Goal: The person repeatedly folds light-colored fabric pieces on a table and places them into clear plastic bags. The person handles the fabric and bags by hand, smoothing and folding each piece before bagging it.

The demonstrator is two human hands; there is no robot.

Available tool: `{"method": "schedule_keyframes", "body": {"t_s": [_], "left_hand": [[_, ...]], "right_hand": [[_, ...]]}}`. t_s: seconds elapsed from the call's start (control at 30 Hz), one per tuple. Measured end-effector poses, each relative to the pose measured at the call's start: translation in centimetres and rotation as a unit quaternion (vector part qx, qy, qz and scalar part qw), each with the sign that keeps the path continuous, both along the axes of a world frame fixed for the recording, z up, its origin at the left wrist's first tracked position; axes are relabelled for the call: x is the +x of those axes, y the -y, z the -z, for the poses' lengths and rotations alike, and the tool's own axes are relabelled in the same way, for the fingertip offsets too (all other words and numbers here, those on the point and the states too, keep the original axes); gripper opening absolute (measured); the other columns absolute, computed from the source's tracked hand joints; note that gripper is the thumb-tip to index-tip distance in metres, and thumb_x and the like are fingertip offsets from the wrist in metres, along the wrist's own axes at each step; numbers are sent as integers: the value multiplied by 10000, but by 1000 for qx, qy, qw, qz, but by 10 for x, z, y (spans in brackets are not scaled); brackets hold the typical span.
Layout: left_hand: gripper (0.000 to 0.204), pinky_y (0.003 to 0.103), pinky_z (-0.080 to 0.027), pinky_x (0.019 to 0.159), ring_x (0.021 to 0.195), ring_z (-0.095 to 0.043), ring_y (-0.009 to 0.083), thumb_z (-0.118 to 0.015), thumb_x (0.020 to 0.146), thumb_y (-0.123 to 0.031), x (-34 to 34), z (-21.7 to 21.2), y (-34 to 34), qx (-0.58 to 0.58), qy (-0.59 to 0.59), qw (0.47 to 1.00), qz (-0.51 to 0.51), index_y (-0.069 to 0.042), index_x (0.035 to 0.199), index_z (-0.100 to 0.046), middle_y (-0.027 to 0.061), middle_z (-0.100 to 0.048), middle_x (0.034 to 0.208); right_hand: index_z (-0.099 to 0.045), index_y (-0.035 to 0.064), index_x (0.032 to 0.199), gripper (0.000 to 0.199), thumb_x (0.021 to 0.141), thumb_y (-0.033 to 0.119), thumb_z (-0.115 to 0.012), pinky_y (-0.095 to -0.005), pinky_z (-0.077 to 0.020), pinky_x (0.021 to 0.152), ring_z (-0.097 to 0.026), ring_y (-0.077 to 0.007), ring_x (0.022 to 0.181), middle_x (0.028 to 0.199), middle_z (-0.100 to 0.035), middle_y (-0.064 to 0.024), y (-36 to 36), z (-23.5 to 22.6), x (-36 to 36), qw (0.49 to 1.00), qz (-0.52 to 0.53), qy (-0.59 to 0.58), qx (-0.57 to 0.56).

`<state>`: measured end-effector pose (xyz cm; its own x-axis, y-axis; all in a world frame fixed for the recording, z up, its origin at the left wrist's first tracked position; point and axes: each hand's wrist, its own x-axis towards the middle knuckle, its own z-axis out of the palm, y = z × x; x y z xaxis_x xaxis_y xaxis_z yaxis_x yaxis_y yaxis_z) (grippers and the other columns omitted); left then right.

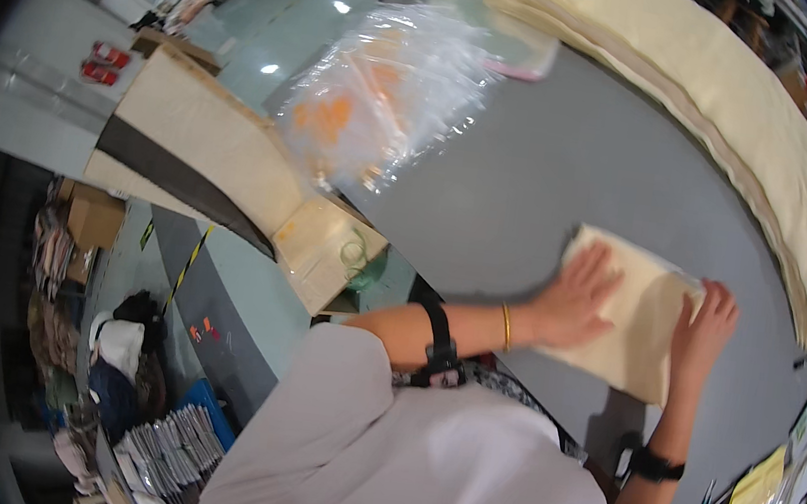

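Observation:
A folded cream cloth (pixel 638 331) lies on the grey table (pixel 534 177) close in front of me. My left hand (pixel 574 298) rests flat on its left part, fingers spread. At its right edge is my right hand (pixel 704 329), with the fingers apart and touching the cloth's side and far right corner. Neither hand grips anything that I can see. Farther back, a long stack of cream cloth (pixel 727 80) curves along the far and right side of the table. Left of centre lies a pile of clear plastic bags (pixel 382 98) with orange prints.
Wooden boards (pixel 227 130) and a wooden box (pixel 319 242) stand off the table's left edge. A yellow packet (pixel 755 492) lies among plastic at the lower right, by a teal pen-like tool (pixel 704 503). Cardboard boxes (pixel 93 219) and stacked packages (pixel 167 455) stand at the left.

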<state>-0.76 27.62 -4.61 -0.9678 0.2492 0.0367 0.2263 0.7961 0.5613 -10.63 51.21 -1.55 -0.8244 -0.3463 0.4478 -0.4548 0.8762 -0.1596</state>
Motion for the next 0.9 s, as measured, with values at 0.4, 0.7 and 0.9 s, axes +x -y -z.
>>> {"method": "schedule_keyframes", "body": {"t_s": [0.4, 0.7, 0.9], "left_hand": [[253, 400, -549, 725, 796, -700, 255, -704, 976, -245, 5, -23, 348, 15, -192, 829, -525, -26, 1091, -647, 107, -717, 919], [207, 374, -551, 783, 850, -704, 258, -675, 947, -162, 11, 15, 396, 245, -23, 850, -467, -28, 1104, -659, 119, -725, 911], [242, 349, -543, 789, 847, -676, 236, -625, 925, 25, 36, -45, 361, 185, -204, 871, -406, -44, 1144, -700, 110, -711, 946]], "right_hand": [[-492, 20, 1512, 588, 1032, 354, -559, -569, -203, 1269, -310, -437, 1532, 1620, -381, -255, 96, 4, 60, 952, -259, 135, 91], [-484, 37, 1525, 651, 997, 409, -574, -575, -204, 1270, -324, -440, 1523, 1613, -394, -248, 112, 1, 23, 922, -347, 146, 95], [-508, 47, 1499, 647, 955, 359, -667, -571, -230, 1264, -339, -428, 1519, 1596, -421, -222, 143, -52, 30, 919, -380, 91, -49]]}}
